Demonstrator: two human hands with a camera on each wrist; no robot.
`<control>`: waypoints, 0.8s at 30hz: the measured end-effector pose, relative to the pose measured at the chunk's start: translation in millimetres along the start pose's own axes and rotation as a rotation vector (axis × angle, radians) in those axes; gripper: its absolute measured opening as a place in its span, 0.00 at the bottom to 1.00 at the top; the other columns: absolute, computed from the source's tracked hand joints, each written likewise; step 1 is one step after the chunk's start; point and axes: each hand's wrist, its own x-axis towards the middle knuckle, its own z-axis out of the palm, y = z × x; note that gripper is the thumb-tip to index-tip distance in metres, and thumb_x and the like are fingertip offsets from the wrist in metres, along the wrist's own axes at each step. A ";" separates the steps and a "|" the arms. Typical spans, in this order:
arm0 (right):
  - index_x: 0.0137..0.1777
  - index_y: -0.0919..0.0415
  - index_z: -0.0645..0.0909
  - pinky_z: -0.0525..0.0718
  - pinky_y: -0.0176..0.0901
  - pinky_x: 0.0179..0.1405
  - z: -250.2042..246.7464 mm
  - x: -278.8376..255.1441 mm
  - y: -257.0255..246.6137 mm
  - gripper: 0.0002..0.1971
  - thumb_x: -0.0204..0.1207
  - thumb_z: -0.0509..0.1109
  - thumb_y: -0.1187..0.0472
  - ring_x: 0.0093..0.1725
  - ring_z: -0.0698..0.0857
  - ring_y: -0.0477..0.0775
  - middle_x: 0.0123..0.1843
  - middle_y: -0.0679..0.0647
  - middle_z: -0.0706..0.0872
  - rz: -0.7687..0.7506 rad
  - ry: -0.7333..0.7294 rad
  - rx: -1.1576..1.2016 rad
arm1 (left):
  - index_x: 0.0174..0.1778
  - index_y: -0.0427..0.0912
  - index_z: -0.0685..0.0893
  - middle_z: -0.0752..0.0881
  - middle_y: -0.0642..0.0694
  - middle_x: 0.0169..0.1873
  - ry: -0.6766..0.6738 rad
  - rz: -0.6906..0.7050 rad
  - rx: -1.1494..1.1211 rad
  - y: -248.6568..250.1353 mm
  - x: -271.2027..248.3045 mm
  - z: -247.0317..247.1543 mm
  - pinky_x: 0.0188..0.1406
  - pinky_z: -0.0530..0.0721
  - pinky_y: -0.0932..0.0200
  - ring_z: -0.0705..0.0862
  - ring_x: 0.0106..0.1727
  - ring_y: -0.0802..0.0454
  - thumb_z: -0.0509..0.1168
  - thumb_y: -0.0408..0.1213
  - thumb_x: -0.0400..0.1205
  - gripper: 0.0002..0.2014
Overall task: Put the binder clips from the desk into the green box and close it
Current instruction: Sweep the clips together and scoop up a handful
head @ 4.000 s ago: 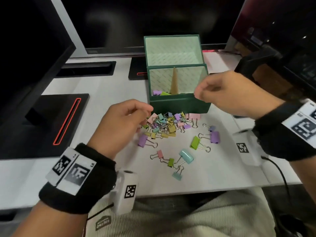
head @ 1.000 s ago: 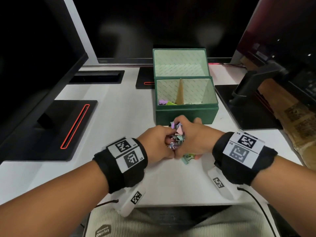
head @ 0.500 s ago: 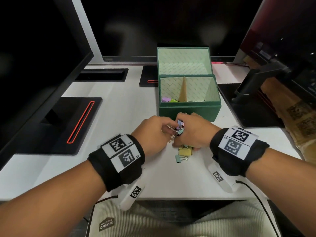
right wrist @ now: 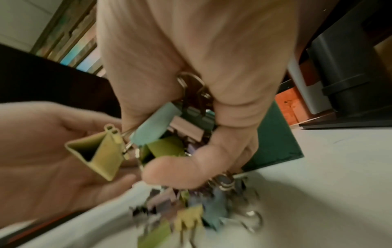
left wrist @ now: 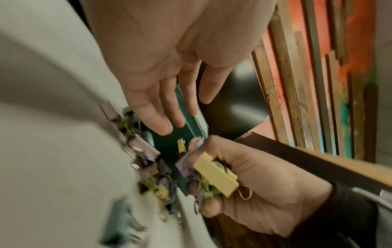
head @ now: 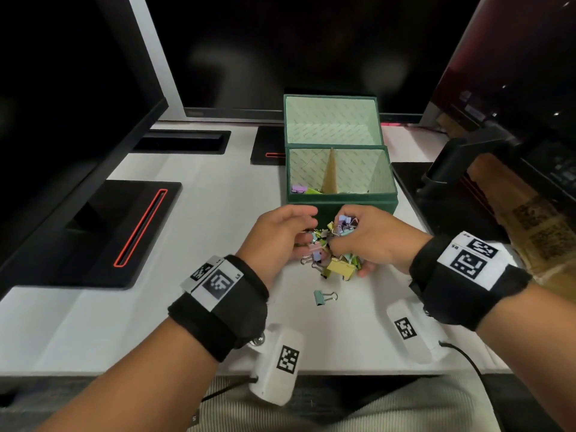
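Head view: my right hand (head: 378,241) is curled round a bunch of binder clips (head: 330,244) just in front of the green box (head: 343,202), whose opening lies straight ahead and above; my left hand (head: 277,235), fingers relaxed, cups the heap beside it. One teal clip (head: 324,297) lies apart on the desk (head: 156,307), nearer me. Left wrist view: straight fingers (left wrist: 161,107) hold nothing. Right wrist view: thumb (right wrist: 176,169) and fingers clamp several clips; more lie loose below.
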 end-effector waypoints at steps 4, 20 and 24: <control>0.41 0.53 0.79 0.84 0.40 0.24 -7.3 -7.8 -14.2 0.10 0.70 0.76 0.67 0.23 0.83 0.45 0.34 0.51 0.84 -0.057 0.032 0.137 | 0.59 0.41 0.87 0.90 0.39 0.54 0.036 -0.067 -0.248 -7.0 0.7 14.0 0.51 0.88 0.50 0.88 0.48 0.45 0.60 0.36 0.87 0.11; 0.52 0.53 0.68 0.71 0.29 0.35 31.1 -5.0 -17.1 0.17 0.72 0.74 0.60 0.40 0.79 0.38 0.47 0.39 0.76 -0.397 0.247 -0.153 | 0.67 0.44 0.85 0.90 0.41 0.59 -0.047 -0.273 -1.215 -28.7 -6.1 49.7 0.55 0.86 0.48 0.87 0.62 0.44 0.59 0.48 0.85 0.19; 0.62 0.43 0.63 0.80 0.28 0.42 32.8 -5.9 -15.5 0.26 0.74 0.73 0.64 0.44 0.85 0.36 0.50 0.38 0.81 -0.397 0.209 0.016 | 0.67 0.41 0.84 0.89 0.40 0.60 -0.045 -0.230 -1.214 -32.7 5.5 44.9 0.60 0.84 0.47 0.86 0.64 0.43 0.58 0.44 0.86 0.18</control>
